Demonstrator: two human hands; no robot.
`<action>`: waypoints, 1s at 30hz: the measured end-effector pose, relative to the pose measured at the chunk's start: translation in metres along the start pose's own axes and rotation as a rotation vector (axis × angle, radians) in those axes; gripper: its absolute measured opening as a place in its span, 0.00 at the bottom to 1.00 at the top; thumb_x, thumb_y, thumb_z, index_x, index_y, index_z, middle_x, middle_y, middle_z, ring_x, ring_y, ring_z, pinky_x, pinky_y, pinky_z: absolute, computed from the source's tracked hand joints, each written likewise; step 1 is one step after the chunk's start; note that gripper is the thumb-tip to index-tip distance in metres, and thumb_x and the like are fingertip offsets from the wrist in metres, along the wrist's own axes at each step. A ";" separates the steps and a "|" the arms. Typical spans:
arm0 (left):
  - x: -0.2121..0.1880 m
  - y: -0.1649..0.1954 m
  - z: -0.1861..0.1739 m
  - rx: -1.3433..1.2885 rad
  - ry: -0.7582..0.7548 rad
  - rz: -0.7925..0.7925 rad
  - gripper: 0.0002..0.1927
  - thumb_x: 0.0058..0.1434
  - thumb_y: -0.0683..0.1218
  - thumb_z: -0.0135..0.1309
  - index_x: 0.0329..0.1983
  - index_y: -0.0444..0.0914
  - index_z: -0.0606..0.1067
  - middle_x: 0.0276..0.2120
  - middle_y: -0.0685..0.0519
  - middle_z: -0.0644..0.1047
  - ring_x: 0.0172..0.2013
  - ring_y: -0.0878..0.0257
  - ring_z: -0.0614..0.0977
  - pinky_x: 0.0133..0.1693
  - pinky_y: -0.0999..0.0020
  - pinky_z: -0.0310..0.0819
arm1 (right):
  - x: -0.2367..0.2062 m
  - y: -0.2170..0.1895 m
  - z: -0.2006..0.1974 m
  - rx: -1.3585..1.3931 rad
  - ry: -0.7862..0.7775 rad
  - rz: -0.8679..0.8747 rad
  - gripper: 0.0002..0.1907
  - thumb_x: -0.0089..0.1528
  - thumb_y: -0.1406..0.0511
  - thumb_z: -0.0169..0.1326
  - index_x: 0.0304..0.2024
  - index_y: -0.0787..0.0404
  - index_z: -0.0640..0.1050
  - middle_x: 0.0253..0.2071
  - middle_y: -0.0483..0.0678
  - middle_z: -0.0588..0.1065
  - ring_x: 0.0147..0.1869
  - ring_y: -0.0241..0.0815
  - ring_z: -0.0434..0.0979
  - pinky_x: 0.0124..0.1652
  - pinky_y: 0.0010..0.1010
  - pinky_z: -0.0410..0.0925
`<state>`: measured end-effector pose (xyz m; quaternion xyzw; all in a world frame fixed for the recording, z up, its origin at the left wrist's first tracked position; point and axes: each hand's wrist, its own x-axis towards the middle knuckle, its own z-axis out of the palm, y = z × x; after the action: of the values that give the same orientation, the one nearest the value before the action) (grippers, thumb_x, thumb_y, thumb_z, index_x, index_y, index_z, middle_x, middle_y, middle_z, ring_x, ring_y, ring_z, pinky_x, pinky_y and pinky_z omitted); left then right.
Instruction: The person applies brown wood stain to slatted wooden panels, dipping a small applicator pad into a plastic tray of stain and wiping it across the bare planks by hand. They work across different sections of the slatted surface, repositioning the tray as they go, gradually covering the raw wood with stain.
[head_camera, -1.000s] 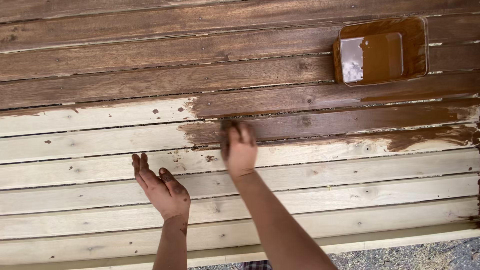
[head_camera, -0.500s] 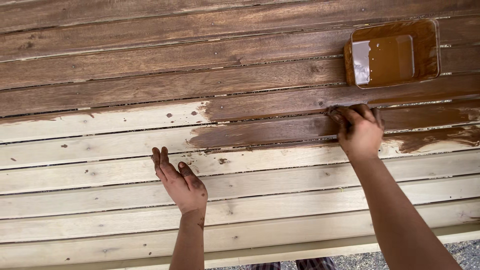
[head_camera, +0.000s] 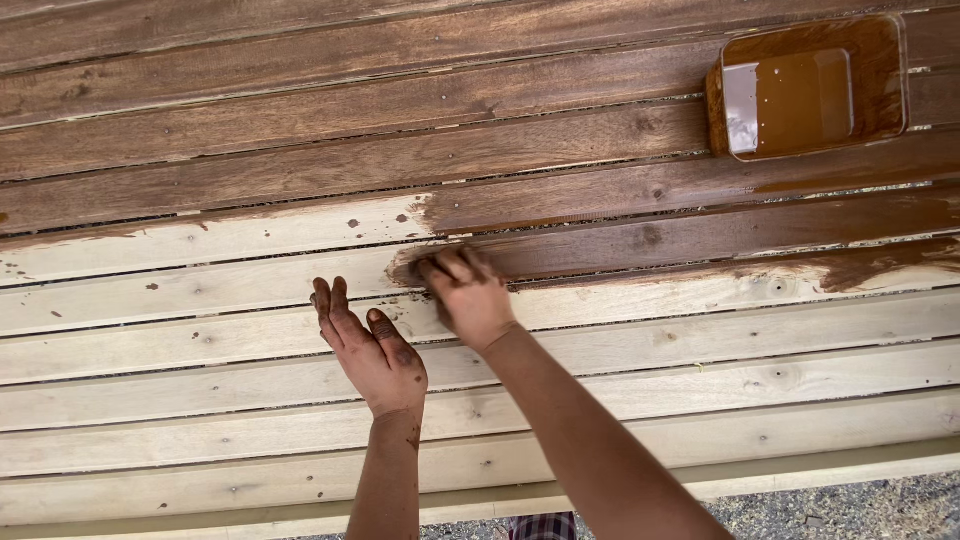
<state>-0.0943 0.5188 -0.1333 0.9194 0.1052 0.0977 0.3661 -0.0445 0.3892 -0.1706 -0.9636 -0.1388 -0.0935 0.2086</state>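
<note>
Firstly, the left hand lies flat with spread, stain-marked fingers on a pale, bare plank of the slatted wooden surface. Just beside it, the right hand presses down with bent fingers at the edge of the wet brown stain; whether it holds something I cannot tell. Far right, on dark planks, stands a tray of brown stain.
</note>
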 end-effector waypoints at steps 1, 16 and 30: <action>0.000 0.003 0.003 -0.001 -0.017 0.015 0.26 0.74 0.44 0.33 0.73 0.29 0.57 0.75 0.34 0.54 0.74 0.36 0.55 0.71 0.42 0.51 | -0.012 0.028 -0.011 0.061 0.043 0.048 0.19 0.52 0.67 0.61 0.47 0.49 0.84 0.51 0.45 0.78 0.54 0.51 0.76 0.49 0.43 0.74; -0.038 0.055 0.067 0.028 -0.147 0.075 0.26 0.70 0.41 0.36 0.72 0.30 0.58 0.74 0.35 0.56 0.74 0.37 0.55 0.71 0.41 0.47 | -0.152 0.370 -0.185 -0.158 0.560 1.283 0.13 0.66 0.69 0.57 0.52 0.63 0.83 0.60 0.56 0.79 0.64 0.51 0.78 0.71 0.36 0.67; -0.107 0.257 0.258 0.003 -0.332 0.212 0.28 0.68 0.42 0.40 0.72 0.33 0.58 0.74 0.39 0.56 0.74 0.39 0.54 0.72 0.41 0.42 | -0.268 0.512 -0.245 -0.357 -0.099 0.661 0.24 0.50 0.69 0.63 0.51 0.59 0.82 0.66 0.58 0.70 0.66 0.71 0.69 0.52 0.48 0.73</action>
<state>-0.0996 0.1401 -0.1498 0.9294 -0.0537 -0.0173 0.3646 -0.1702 -0.2249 -0.2073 -0.9809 0.1882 0.0029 0.0491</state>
